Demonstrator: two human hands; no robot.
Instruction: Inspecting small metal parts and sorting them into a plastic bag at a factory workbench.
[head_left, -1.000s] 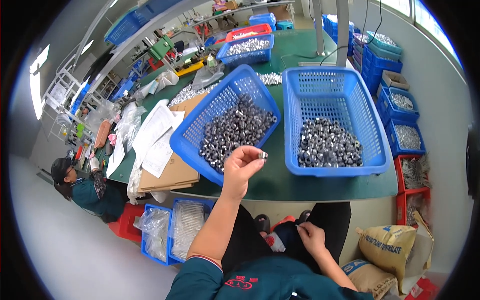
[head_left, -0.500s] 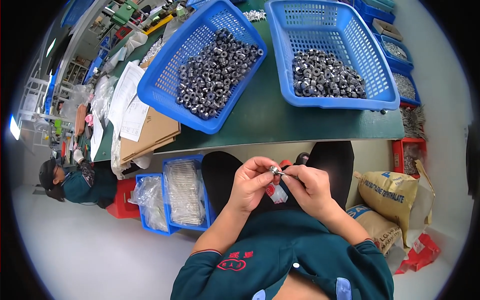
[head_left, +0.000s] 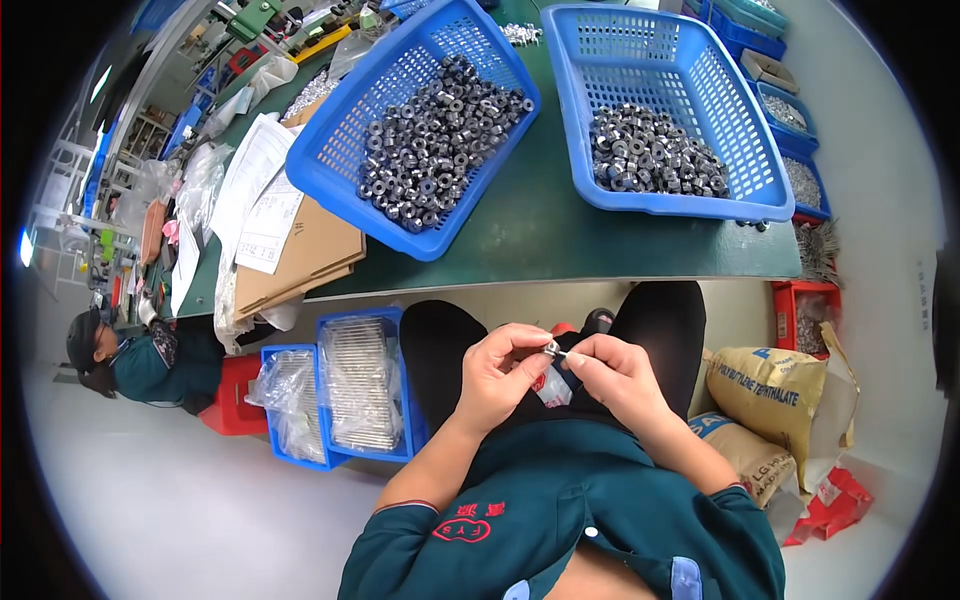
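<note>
Metal ring pinched between left hand, right hand; axis unclear.

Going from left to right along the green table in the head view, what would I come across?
White papers → flat brown cardboard → blue basket of dark metal rings → second blue basket of shiny rings. Below the table, both hands meet over the lap on one small ring.
</note>
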